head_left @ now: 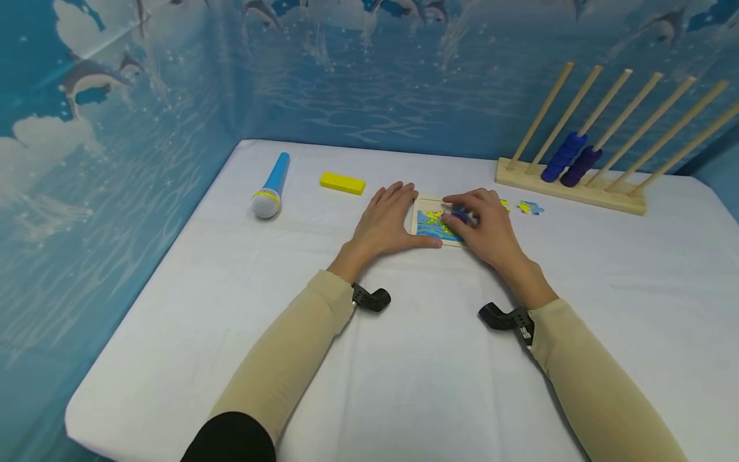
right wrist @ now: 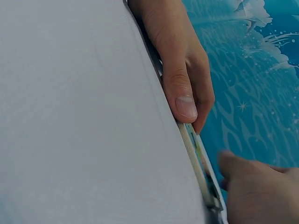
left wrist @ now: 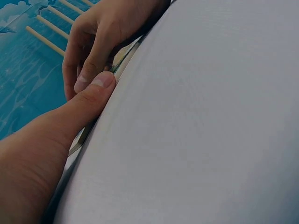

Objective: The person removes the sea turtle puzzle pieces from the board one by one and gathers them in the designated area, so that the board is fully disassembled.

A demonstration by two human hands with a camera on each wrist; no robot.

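Note:
A small jigsaw puzzle point(head_left: 430, 224) in a pale wooden tray point(head_left: 414, 221) lies flat in front of me, its yellow, blue and purple picture partly covered by my hands. My left hand point(head_left: 385, 224) rests against the tray's left side, fingers stretched toward the far corner. Its thumb point(left wrist: 96, 91) lies straight along the near edge. Over the tray's right half, my right hand point(head_left: 487, 224) has thumb and forefinger bent toward each other at a puzzle piece point(head_left: 448, 209), mostly hidden by the fingers. In the right wrist view the right hand point(right wrist: 261, 191) is blurred.
Loose puzzle pieces point(head_left: 530, 208) lie right of the tray. Behind them stands a wooden peg rack point(head_left: 577, 191) with blue and purple beads point(head_left: 562, 157). A yellow block point(head_left: 342, 183) and a blue toy microphone point(head_left: 272, 186) are to the left on the white tablecloth point(head_left: 416, 359).

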